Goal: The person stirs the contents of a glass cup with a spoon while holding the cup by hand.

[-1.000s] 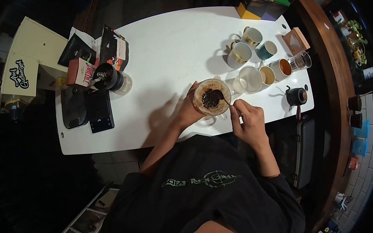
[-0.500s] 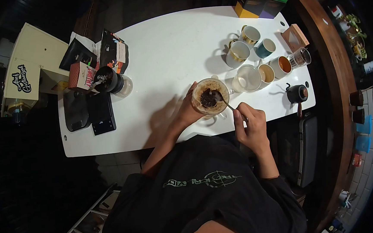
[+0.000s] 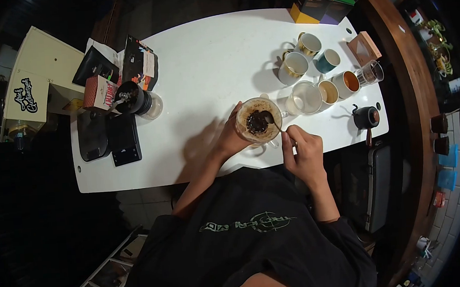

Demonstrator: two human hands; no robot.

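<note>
My left hand (image 3: pixel 232 139) is wrapped round the left side of what looks like a coffee dripper (image 3: pixel 244 110), round and stained brown inside. Dark coffee grounds (image 3: pixel 255 122) lie in its middle. A clear handle (image 3: pixel 274 144) shows below its rim; whatever stands underneath is mostly hidden. Pinched in my right hand (image 3: pixel 305 151) is a spoon (image 3: pixel 277 126), its bowl dipped into the right side of the grounds. Just right of the dripper stands a clear glass jug (image 3: pixel 306 97).
Several mugs, including an orange-lined mug (image 3: pixel 346 82), stand at the right with a small dark pot (image 3: pixel 366 117). At the left are a hand grinder (image 3: pixel 133 99), coffee bags (image 3: pixel 140 64) and a black scale (image 3: pixel 126 141). Stacked boxes (image 3: pixel 316 7) stand at the far edge of the white table (image 3: pixel 197 55).
My right hand has shifted slightly left, and the spoon's bowl has moved within the grounds. My left hand keeps its hold on the dripper.
</note>
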